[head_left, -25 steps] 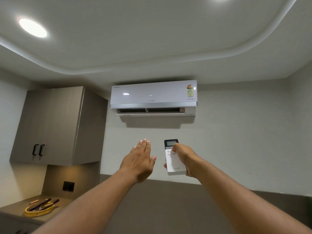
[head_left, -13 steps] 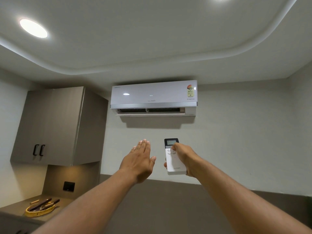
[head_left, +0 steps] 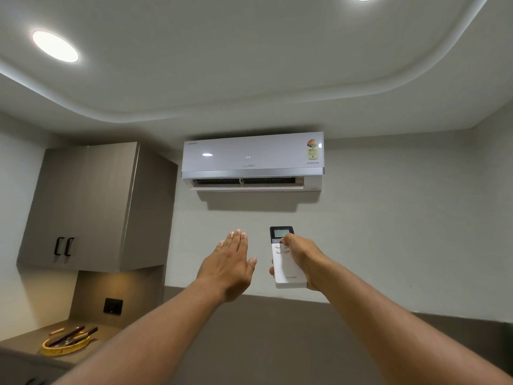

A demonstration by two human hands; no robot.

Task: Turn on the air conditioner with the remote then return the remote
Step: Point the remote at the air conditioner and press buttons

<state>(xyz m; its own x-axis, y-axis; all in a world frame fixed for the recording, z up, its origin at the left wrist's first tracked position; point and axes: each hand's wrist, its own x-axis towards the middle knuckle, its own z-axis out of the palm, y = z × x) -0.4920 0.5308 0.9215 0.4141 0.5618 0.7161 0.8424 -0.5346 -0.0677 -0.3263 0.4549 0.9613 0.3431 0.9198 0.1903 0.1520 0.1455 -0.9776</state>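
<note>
A white split air conditioner [head_left: 251,159] hangs high on the far wall, its bottom flap partly open with dark vents showing. My right hand [head_left: 304,259] grips a white remote [head_left: 286,269] with a dark screen at its top, held upright and pointed at the unit; my thumb rests on the buttons just under the screen. My left hand [head_left: 229,265] is raised beside the remote, flat, fingers together, palm facing away, holding nothing.
A grey wall cabinet [head_left: 83,207] with two black handles hangs at the left. Below it, a counter carries a yellow woven tray [head_left: 65,346] with dark utensils. A black wall socket [head_left: 113,306] sits under the cabinet. Round ceiling lights [head_left: 55,46] glow overhead.
Almost nothing differs. Both hands keep their raised positions; my right thumb has shifted slightly upward on the remote's buttons.
</note>
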